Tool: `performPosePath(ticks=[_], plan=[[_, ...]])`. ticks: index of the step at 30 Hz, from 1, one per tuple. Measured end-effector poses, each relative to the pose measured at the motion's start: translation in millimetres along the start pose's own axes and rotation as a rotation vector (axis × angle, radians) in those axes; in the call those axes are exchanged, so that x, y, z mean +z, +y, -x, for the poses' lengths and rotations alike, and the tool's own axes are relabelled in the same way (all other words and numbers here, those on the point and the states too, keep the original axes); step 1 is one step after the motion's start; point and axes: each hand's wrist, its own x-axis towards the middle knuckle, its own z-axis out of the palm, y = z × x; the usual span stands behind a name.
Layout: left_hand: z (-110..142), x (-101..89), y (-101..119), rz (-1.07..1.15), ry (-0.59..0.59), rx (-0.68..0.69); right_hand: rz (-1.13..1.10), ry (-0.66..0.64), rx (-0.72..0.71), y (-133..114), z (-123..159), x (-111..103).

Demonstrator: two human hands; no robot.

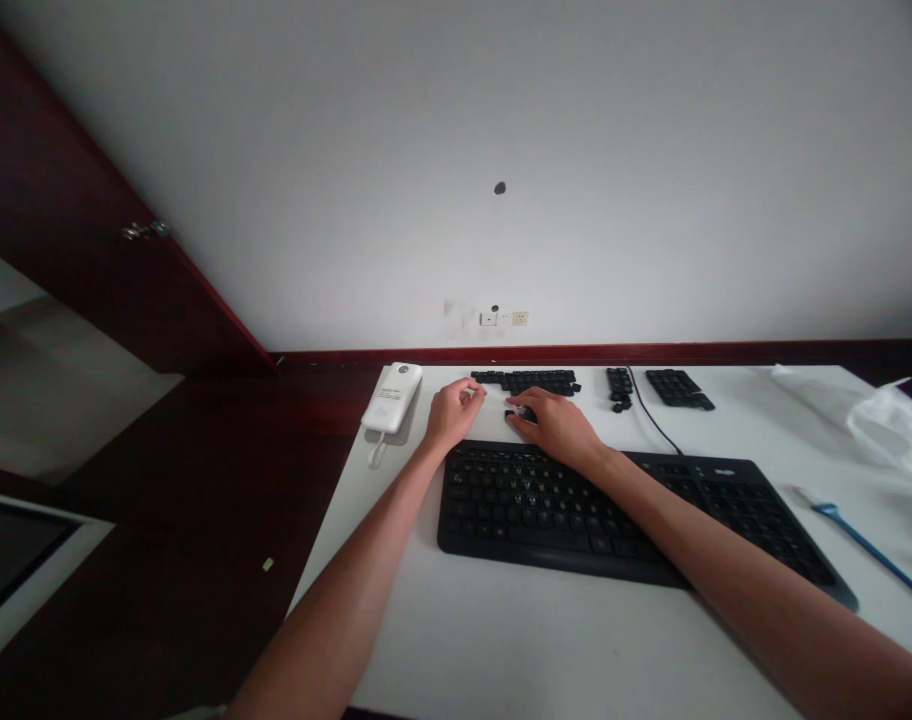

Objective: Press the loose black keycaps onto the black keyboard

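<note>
A black keyboard (621, 515) lies on the white table (546, 650). Beyond it lie rows of loose black keycaps (527, 381). My left hand (450, 413) is just past the keyboard's far left corner, fingers curled in a pinch on something small that I cannot make out. My right hand (552, 425) rests beside it over the keyboard's far edge, fingers bent down onto a small dark keycap (517, 413) on the table.
A white power bank (392, 397) with a short cable lies at the table's far left. More keycap groups (619, 388) (679, 388) and a black cable (651, 415) sit at the back. A blue-handled tool (868, 545) and white plastic wrapping (876, 415) lie right. Dark floor left.
</note>
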Motion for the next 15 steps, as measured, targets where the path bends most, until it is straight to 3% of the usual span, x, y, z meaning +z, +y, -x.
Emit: performPosePath(ticks=[9,15], plan=[[0,-0.6,0,-0.02,-0.008,0.009,0.088,-0.065,-0.02,-3,-3,-4],[0,-0.2,-3,-0.028,-0.013,0.018,0.163,-0.111,-0.021,-6,-2,-20]])
